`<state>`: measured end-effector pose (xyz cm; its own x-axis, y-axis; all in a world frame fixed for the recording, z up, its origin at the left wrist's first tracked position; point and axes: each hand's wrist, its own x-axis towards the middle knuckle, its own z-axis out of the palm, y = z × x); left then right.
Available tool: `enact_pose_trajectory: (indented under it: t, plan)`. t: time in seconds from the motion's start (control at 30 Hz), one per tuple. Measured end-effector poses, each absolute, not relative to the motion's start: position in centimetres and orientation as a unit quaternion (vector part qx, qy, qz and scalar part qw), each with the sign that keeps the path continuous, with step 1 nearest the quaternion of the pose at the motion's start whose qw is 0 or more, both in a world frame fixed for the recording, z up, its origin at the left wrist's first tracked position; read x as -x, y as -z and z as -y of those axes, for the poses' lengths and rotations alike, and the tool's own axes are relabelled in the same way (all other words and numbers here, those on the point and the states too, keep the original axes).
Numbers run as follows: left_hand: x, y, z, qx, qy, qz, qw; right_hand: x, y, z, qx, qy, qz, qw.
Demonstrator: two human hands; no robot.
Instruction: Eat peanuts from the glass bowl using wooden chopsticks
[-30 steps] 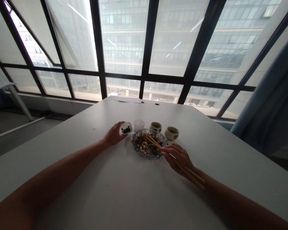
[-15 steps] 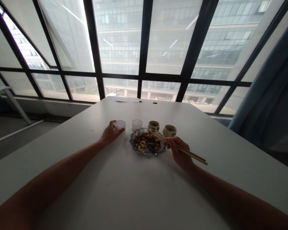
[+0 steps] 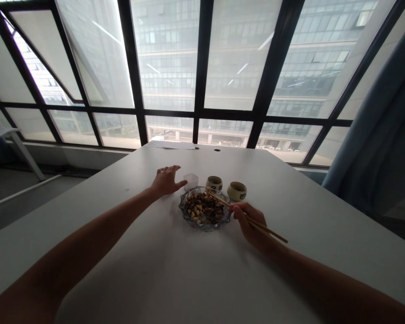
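Observation:
My left hand [image 3: 168,180] is open, its fingers spread, with the thumb reaching toward a small translucent hexagonal cup [image 3: 191,181]. A second such cup is mostly hidden beneath this hand. My right hand [image 3: 249,219] grips a pair of wooden chopsticks [image 3: 268,230], their tips over the far rim of a scalloped glass bowl [image 3: 205,226]. A small pale bit seems to sit at the tips, too small to name. Sunflower seeds [image 3: 207,198] and pistachios [image 3: 195,209] fill the bowl. Behind its right side stand two cream ceramic cups with dark characters, the nearer cup [image 3: 236,191] and the farther cup [image 3: 214,182].
All this stands on a white table [image 3: 189,279]. Sheets of paper [image 3: 173,145] lie at its far end beside a dark round hole [image 3: 217,150]. Beyond are large framed windows; a blue curtain [image 3: 364,135] hangs at the right.
My left hand has let go of the left translucent cup and moved right, its fingers now spread. The chopsticks have stayed at the bowl's far rim. The view has tilted slightly up.

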<state>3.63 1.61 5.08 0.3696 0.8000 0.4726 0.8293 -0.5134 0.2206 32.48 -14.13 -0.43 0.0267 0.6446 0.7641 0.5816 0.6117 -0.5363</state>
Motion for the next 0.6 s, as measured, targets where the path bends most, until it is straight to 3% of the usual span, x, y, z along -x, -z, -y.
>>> enact_pose_trajectory:
  t: [0.2,0.33,0.6]
  plan:
    - [-7.5,-5.9,-4.3,0.835,0.156,0.524,-0.052,-33.1,-0.5,14.8,0.413,0.0,0.721,0.557]
    - [-7.9,-5.9,-5.4,0.839,0.165,0.508,-0.105,-33.0,-0.6,15.0,0.431,0.003,0.714,0.552]
    - [-7.4,-6.3,-4.8,0.871,0.225,0.436,-0.024,-33.1,0.3,14.8,0.441,-0.027,0.696,0.565]
